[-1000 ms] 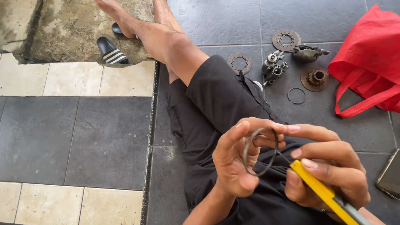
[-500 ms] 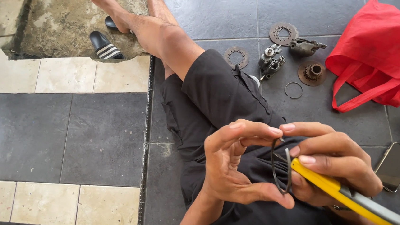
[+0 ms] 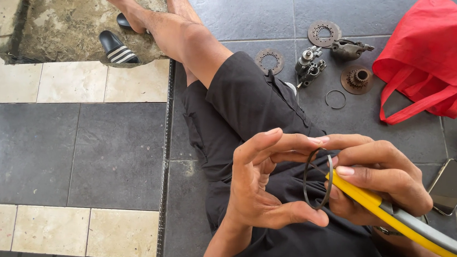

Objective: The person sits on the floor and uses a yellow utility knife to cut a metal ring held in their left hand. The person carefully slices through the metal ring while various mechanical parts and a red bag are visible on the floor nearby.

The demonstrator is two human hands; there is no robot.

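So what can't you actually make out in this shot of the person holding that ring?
- Tool tip: the right hand covers the working end of the yellow-handled tool.
- Ring: held by the left hand; fingers hide its contact points.
- Red bag: cut off by the frame edge.
- Metal parts: too small to identify.

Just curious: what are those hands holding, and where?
Left hand pinches a thin ring by its rim; right hand grips a yellow tool near its front.
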